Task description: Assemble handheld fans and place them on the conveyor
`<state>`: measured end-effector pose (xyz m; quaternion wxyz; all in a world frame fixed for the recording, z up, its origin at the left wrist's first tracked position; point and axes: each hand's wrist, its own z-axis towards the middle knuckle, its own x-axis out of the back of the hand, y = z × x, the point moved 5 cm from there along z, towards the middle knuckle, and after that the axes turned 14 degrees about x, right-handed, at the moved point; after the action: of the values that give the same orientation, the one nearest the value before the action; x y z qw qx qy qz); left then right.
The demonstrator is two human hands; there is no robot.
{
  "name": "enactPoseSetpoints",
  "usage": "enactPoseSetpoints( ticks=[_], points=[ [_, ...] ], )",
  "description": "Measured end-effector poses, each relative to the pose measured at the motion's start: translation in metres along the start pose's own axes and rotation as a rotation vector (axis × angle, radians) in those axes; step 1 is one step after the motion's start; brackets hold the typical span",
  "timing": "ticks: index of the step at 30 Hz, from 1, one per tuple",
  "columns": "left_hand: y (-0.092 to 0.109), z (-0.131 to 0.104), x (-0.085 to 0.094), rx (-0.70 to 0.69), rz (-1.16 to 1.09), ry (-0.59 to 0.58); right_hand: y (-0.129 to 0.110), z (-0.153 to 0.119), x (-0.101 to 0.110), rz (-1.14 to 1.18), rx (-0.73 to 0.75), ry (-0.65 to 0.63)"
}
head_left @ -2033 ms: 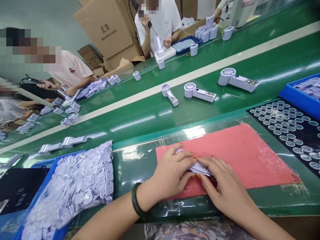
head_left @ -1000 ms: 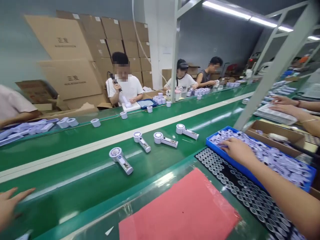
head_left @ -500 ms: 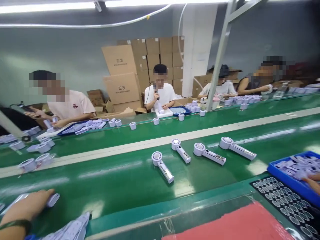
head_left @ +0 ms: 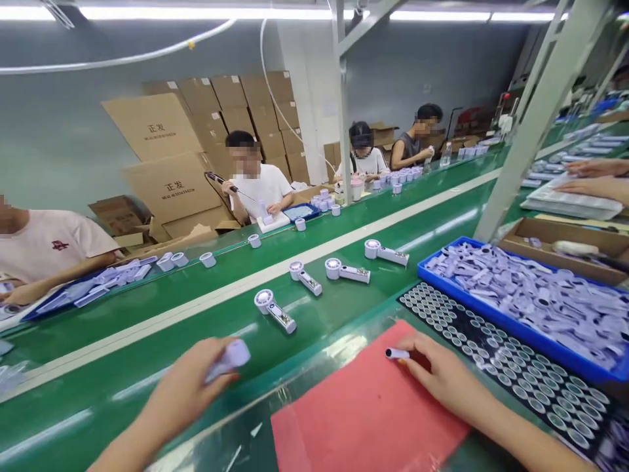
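My left hand [head_left: 194,373] is closed around a pale lavender plastic part [head_left: 233,359], blurred, above the near edge of the green belt. Between the thumb and fingers of my right hand [head_left: 432,367] is a small lavender piece [head_left: 397,354] with a black oval end, held over the red sheet [head_left: 363,406]. Several handheld fans with exposed inner parts lie on the belt, the nearest one [head_left: 275,311] beyond my hands. Right of my right hand, a blue tray [head_left: 422,269] holds many lavender pieces, beside a black sheet of clear rings [head_left: 462,334].
Across the green belt [head_left: 162,334], people sit working, one in a white shirt [head_left: 268,183] with a tool. A metal post [head_left: 521,137] rises behind the blue tray. At the right, another person's hands [head_left: 594,180] rest over white trays. A cardboard box [head_left: 521,229] adjoins the tray.
The view has swung right. My left hand now holds a lavender part above the belt's near edge. My right hand has left the blue tray and holds a small piece over the red sheet.
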<state>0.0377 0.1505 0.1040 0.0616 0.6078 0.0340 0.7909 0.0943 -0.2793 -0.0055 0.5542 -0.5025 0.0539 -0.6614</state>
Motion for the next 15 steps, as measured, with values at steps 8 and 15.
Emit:
enactPoseSetpoints(
  ticks=[8,15],
  points=[
    [0.214,-0.029,-0.076,-0.373,0.142,-0.236,0.007,-0.022,0.016,-0.262,0.074,-0.035],
    [0.198,-0.035,-0.082,-0.273,0.128,-0.327,-0.018,-0.019,0.012,-0.125,0.054,-0.058]
  ],
)
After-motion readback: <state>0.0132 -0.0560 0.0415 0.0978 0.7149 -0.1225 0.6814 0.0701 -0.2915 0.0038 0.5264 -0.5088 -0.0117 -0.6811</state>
